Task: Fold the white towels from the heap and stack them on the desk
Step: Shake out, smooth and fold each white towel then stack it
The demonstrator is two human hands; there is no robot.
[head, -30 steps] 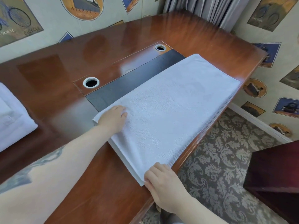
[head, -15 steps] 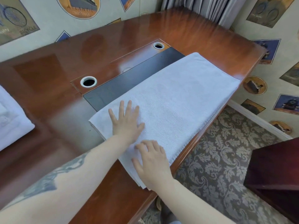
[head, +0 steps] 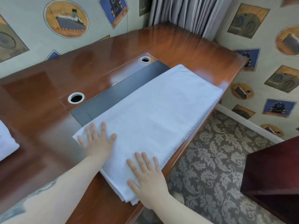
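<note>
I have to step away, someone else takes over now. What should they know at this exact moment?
Left hand and right hand: both flat, fingers spread, pressing the near end of the towel.
The towel lies folded lengthwise along the desk edge, partly over the black inlay.
Folded white towels sit at the desk's left edge.
Left: fold this one shorter and stack it.
</note>
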